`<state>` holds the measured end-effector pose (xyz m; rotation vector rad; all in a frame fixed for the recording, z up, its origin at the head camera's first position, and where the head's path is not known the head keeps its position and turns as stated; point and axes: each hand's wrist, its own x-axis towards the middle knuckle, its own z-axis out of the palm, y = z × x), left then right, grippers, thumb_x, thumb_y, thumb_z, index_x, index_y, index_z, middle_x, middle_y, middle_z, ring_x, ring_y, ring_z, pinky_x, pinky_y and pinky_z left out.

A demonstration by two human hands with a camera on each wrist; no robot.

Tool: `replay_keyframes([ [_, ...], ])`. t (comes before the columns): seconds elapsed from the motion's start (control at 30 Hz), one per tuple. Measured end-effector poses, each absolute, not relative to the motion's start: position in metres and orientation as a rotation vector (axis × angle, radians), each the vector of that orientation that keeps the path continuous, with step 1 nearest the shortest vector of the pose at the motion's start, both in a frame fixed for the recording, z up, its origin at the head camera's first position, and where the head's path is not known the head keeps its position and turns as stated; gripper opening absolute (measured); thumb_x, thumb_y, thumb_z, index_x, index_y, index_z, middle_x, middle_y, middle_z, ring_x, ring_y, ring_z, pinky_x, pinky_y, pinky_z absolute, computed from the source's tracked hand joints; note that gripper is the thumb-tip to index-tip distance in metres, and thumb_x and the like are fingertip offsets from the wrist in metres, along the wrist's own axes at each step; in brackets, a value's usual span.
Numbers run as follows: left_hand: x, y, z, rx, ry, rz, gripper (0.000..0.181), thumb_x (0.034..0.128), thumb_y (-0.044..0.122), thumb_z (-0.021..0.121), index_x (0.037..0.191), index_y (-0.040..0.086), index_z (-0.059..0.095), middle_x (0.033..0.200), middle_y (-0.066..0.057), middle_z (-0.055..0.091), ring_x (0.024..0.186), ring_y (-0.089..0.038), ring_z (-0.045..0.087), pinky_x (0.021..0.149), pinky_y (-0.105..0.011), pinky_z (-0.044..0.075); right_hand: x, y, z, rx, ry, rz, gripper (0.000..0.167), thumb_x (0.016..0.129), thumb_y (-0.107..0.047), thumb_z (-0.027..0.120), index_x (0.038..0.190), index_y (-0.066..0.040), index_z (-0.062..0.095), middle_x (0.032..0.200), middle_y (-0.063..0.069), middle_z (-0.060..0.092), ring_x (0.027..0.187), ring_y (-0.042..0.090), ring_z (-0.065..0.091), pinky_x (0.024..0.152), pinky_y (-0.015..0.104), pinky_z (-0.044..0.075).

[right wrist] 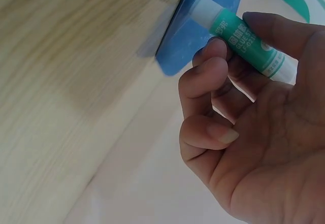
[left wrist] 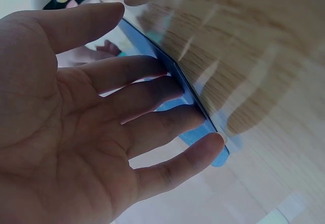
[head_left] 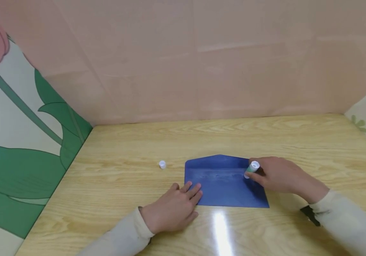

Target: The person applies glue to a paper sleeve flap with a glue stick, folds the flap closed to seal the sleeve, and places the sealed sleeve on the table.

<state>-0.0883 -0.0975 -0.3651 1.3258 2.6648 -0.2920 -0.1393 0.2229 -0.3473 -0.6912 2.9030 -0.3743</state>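
A blue envelope point(head_left: 224, 193) lies on the wooden table with its flap spread away from the person. Whitish streaks run along the envelope just below the flap. My left hand point(head_left: 177, 209) rests its straight fingers on the envelope's left edge; the left wrist view shows the palm point(left wrist: 76, 127) and slightly spread fingers. In my right hand point(head_left: 282, 176) a green and white glue stick point(head_left: 252, 169) is pinched between thumb and fingers, tilted, its lower end at the right part of the envelope near the fold. The right wrist view shows the glue stick's label point(right wrist: 244, 41).
A small white cap point(head_left: 162, 164) stands on the table point(head_left: 122, 149) to the left of the envelope. Behind the table rises a pinkish wall covering point(head_left: 195, 71). A panel with painted green leaves point(head_left: 16, 170) borders the left side.
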Motion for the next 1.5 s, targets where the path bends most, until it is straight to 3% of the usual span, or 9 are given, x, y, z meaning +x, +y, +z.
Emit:
replay_keyframes([
  [0.43, -0.088, -0.097, -0.364, 1.306, 2.655, -0.286, 0.055, 0.1046, 0.041, 0.045, 0.150, 0.011, 0.044, 0.157, -0.010, 0.039, 0.143, -0.030, 0.043, 0.106, -0.048, 0.047, -0.131, 0.254, -0.346, -0.611, 2.953, -0.292, 0.031, 0.098, -0.044, 0.059, 0.077, -0.026, 0.046, 0.062, -0.010, 0.043, 0.055, 0.007, 0.040, 0.051, 0.027, 0.031],
  [0.7, -0.087, -0.098, -0.364, 1.296, 2.663, -0.289, 0.055, 0.1047, 0.042, 0.044, 0.150, 0.012, 0.044, 0.158, -0.009, 0.039, 0.143, -0.029, 0.043, 0.105, -0.048, 0.046, -0.129, 0.254, -0.331, -0.567, 3.033, -0.380, 0.023, 0.098, -0.045, 0.059, 0.085, -0.026, 0.056, 0.062, -0.008, 0.044, 0.054, 0.007, 0.039, 0.051, 0.026, 0.032],
  [0.83, -0.087, -0.098, -0.365, 1.303, 2.672, -0.295, 0.054, 0.1049, 0.042, 0.044, 0.150, 0.013, 0.044, 0.157, -0.008, 0.040, 0.143, -0.028, 0.044, 0.104, -0.049, 0.047, -0.127, 0.246, -0.333, -0.718, 3.184, -0.329, 0.021, 0.093, -0.042, 0.067, 0.095, -0.021, 0.064, 0.072, -0.007, 0.060, 0.057, 0.007, 0.047, 0.050, 0.029, 0.039],
  [0.97, -0.087, -0.098, -0.364, 1.296, 2.691, -0.273, 0.052, 0.1052, 0.041, 0.042, 0.149, 0.015, 0.046, 0.157, -0.005, 0.041, 0.142, -0.026, 0.045, 0.104, -0.049, 0.047, -0.126, 0.235, -0.343, -1.081, 3.429, -0.224, 0.045, 0.098, -0.055, 0.052, 0.101, -0.014, 0.069, 0.083, -0.001, 0.067, 0.060, 0.013, 0.057, 0.051, 0.036, 0.049],
  [1.1, -0.089, -0.099, -0.363, 1.272, 2.688, -0.228, 0.050, 0.1054, 0.040, 0.042, 0.150, 0.016, 0.046, 0.157, -0.002, 0.041, 0.142, -0.024, 0.045, 0.106, -0.052, 0.045, -0.127, 0.226, -0.351, -1.346, 3.480, -0.290, 0.066, 0.102, -0.061, 0.025, 0.098, -0.013, 0.070, 0.078, -0.004, 0.060, 0.062, 0.011, 0.054, 0.052, 0.034, 0.049],
  [1.3, -0.093, -0.102, -0.363, 1.238, 2.672, -0.172, 0.049, 0.1056, 0.040, 0.042, 0.150, 0.019, 0.046, 0.157, 0.000, 0.041, 0.143, -0.021, 0.044, 0.106, -0.054, 0.045, -0.124, 0.222, -0.355, -1.430, 3.432, -0.329, 0.050, 0.101, -0.057, 0.041, 0.098, -0.016, 0.070, 0.080, -0.008, 0.062, 0.065, 0.006, 0.055, 0.057, 0.031, 0.051],
  [1.4, -0.096, -0.104, -0.362, 1.202, 2.687, -0.182, 0.049, 0.1054, 0.040, 0.043, 0.149, 0.019, 0.046, 0.156, 0.000, 0.042, 0.143, -0.022, 0.044, 0.107, -0.053, 0.044, -0.123, 0.220, -0.355, -1.410, 3.404, -0.321, 0.032, 0.092, -0.049, 0.063, 0.099, -0.018, 0.070, 0.083, -0.008, 0.064, 0.066, 0.005, 0.057, 0.058, 0.030, 0.053],
  [1.5, -0.100, -0.107, -0.362, 1.177, 2.698, -0.188, 0.049, 0.1052, 0.040, 0.043, 0.149, 0.018, 0.047, 0.156, 0.000, 0.042, 0.142, -0.023, 0.044, 0.108, -0.054, 0.043, -0.122, 0.219, -0.355, -1.378, 3.388, -0.332, 0.029, 0.079, -0.037, 0.078, 0.099, -0.019, 0.070, 0.084, -0.009, 0.065, 0.068, 0.005, 0.059, 0.059, 0.029, 0.054],
])
